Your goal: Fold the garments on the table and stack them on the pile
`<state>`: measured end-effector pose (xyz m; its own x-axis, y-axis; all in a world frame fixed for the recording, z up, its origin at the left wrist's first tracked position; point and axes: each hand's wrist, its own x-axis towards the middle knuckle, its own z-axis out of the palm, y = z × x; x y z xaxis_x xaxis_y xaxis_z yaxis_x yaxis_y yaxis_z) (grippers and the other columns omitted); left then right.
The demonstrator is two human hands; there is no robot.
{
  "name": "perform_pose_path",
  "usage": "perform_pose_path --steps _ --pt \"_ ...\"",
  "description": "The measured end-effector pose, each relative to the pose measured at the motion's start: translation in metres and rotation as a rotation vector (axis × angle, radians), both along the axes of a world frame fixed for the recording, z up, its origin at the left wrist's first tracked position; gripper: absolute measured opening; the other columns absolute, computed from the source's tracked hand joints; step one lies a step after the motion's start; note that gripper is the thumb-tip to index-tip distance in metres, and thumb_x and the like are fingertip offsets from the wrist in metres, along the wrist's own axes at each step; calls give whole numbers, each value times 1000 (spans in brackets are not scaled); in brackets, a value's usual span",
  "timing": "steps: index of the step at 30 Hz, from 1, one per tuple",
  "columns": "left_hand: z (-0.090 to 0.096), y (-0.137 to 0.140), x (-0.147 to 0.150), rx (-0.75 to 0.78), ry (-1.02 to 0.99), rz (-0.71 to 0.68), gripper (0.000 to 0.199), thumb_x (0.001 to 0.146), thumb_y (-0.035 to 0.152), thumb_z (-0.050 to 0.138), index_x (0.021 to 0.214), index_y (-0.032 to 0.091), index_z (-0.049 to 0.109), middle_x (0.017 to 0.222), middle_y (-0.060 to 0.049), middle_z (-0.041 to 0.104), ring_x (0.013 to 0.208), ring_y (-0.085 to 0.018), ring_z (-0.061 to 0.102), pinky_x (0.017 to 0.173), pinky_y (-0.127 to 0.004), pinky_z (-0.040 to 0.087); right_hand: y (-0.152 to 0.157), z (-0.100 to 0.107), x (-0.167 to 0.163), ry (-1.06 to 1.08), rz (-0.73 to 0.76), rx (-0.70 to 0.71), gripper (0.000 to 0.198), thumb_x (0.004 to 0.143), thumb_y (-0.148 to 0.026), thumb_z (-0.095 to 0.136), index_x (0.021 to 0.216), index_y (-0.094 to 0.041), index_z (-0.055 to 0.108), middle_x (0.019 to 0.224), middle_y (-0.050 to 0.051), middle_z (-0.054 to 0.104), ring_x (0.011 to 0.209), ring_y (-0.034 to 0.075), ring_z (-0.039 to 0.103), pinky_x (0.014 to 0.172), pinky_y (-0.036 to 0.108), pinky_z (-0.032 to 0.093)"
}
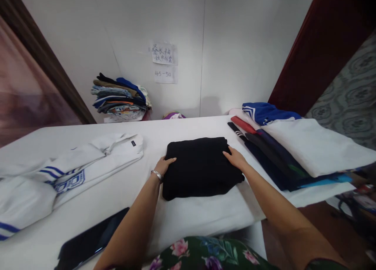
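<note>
A folded black garment (199,168) lies flat in front of me, its kind hidden by the folding. My left hand (165,164) grips its left edge, thumb on top and the other fingers mostly out of sight beneath. On the opposite edge my right hand (235,159) holds it the same way. Under the garment a white sheet-like layer (202,217) reaches toward my body. To the left, a white long-sleeved top (123,152) with blue stripes and lettering is spread loosely.
A black phone-like device (94,238) rests at the near left of the white table (194,127). Several garments, a white one (317,144) on top, overlap at the right. A folded clothes stack (120,98) stands against the wall, left of handwritten paper signs (165,62).
</note>
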<state>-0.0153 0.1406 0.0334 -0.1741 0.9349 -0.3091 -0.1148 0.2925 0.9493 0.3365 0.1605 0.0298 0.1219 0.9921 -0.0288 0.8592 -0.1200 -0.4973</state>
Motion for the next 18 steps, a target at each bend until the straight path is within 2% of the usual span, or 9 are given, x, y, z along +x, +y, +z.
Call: perform_pose_path --steps 5,9,12,15,18 --pt "0 1 1 14 59 18 37 61 18 80 94 10 65 69 -6 71 62 -19 67 65 -30 56 -11 33 -33 -74 153 243 68 89 -53 39 144 -14 34 153 12 28 142 24 21 115 36 20" --pt "-1 0 1 26 118 53 40 62 20 79 98 11 63 72 -6 71 68 -22 69 70 -33 56 -15 56 -82 -64 365 253 68 89 -59 36 146 -21 31 156 7 21 144 25 14 115 42 17" --pt "-2 -1 0 38 154 65 40 58 20 82 93 13 64 73 -6 71 73 -23 69 73 -33 56 -9 68 -113 -91 478 231 70 88 -62 34 147 -23 29 157 8 17 145 26 8 114 47 14" --pt "-3 -1 0 49 171 43 39 57 22 82 92 14 65 76 -6 72 75 -24 70 73 -33 56 5 68 -126 -142 523 234 72 89 -65 29 148 -24 25 158 8 11 145 26 2 114 49 9" --pt "-2 -2 1 49 200 29 44 58 24 83 96 14 64 79 -7 73 77 -25 70 73 -34 57 24 54 -114 -219 434 131 73 88 -66 27 148 -26 23 158 5 11 145 24 2 115 48 2"
